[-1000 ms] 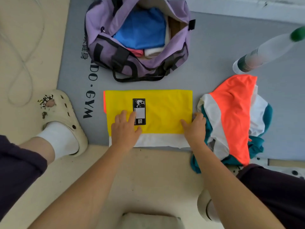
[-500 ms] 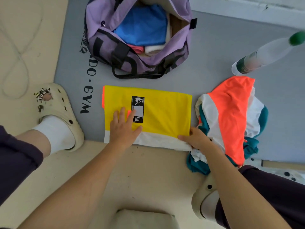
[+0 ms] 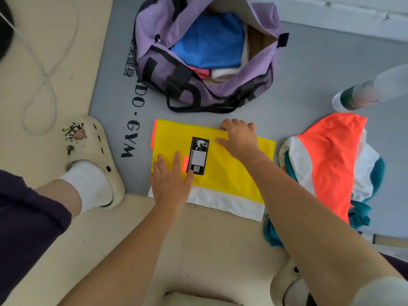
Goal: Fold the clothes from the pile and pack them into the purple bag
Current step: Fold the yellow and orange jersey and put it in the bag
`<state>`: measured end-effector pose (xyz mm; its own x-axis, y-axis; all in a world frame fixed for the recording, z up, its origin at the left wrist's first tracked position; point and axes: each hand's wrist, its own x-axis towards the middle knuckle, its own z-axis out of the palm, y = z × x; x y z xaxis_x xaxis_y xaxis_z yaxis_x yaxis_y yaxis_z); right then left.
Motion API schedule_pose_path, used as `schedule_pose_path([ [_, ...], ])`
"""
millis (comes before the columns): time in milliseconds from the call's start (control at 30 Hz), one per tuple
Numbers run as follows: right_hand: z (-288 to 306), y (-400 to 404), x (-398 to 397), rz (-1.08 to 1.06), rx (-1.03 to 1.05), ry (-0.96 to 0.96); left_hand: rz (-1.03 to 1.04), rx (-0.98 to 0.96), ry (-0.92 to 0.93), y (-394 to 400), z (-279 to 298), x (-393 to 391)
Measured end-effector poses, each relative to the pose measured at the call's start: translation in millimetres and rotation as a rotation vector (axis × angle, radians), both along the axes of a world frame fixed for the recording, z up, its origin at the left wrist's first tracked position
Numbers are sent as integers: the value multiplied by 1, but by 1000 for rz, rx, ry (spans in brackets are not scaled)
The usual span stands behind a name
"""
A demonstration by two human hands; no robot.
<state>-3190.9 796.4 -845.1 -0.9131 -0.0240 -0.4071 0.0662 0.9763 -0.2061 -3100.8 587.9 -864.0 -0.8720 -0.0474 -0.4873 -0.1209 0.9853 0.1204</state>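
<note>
Toward the left of the frame a foot in a cream clog [image 3: 92,155] is resting at the edge of the grey mat [image 3: 309,74]. Just right of it, at lower centre, the left hand [image 3: 171,180] is lying flat with fingers spread, pressing the near left part of the yellow garment [image 3: 229,173], beside its black label. At centre, the right hand [image 3: 239,138] is reaching over the far edge of that garment, its fingers curling at the hem; I cannot tell whether they are pinching it or only pressing. The hands are apart. The purple bag [image 3: 205,54] is sitting open at upper centre, already holding blue, pink and white folded pieces. The pile [image 3: 326,168], orange, white and teal, is lying at the right.

If the left hand is easing off during the next fold, the slick fabric is likely slipping askew, and the white band may be ending up uneven. The right forearm is also passing close to the pile and could be dragging it.
</note>
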Motion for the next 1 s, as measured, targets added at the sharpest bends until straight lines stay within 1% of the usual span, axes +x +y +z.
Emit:
schedule_pose_path([
  [33,-4,2,1,-23,0,-53,-13,3,7,-2,-1,-3],
  [133,-7,17,23,-215,-128,-259,-92,13,58,-4,-5,-19],
  [200,-10,28,46,-293,-154,-410,-189,28,108,6,-6,-34],
  [300,-7,40,83,-373,-161,-618,-384,114,68,40,-7,-56],
  [367,-2,48,102,-435,-163,-695,-527,223,-6,63,-5,-65],
  [400,0,52,109,-458,-160,-704,-570,269,-25,70,-3,-68],
  [433,2,55,115,-483,-163,-680,-568,308,-9,74,-1,-67],
  [467,3,57,120,-518,-174,-617,-503,340,40,74,2,-64],
  [500,3,58,124,-568,-191,-527,-379,363,106,72,7,-58],
  [567,3,53,125,-683,-219,-341,-38,343,202,60,15,-39],
  [633,1,45,122,-743,-235,-267,313,294,177,45,17,-17],
  [700,-2,36,122,-769,-236,-265,551,276,54,35,17,2],
  [767,-6,30,126,-794,-226,-246,654,295,-64,33,15,12],
  [867,-7,26,135,-836,-238,-221,663,331,-217,44,13,14],
  [933,-8,24,138,-847,-242,-212,653,372,-256,53,11,11],
  [1000,-9,23,140,-862,-260,-197,665,416,-227,59,8,7],
])
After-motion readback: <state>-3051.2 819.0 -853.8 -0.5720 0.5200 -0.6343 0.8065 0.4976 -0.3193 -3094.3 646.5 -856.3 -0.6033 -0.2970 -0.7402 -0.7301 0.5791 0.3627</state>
